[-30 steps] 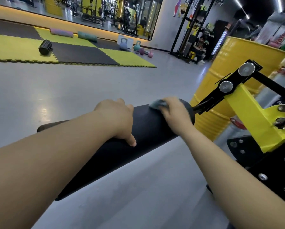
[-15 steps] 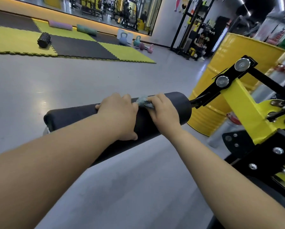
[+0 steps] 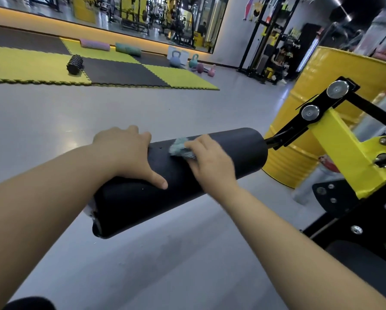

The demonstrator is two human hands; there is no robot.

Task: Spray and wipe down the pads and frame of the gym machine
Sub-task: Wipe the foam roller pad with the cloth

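A black cylindrical roller pad juts out to the left from the yellow and black machine frame. My left hand grips the pad from above near its middle, thumb on the near side. My right hand holds a small grey-blue cloth and presses it onto the top of the pad just right of my left hand. The pad's torn left end points toward me. No spray bottle is in view.
A yellow drum stands behind the frame. Far across the grey floor lie yellow and black mats, a black foam roller, and kettlebells. A rack with a seated person is at the back right. A black seat pad sits low right.
My right hand with the cloth slid left along the pad toward my left hand, then shifted slightly back right. The camera moved closer, so the pad's left end now shows.
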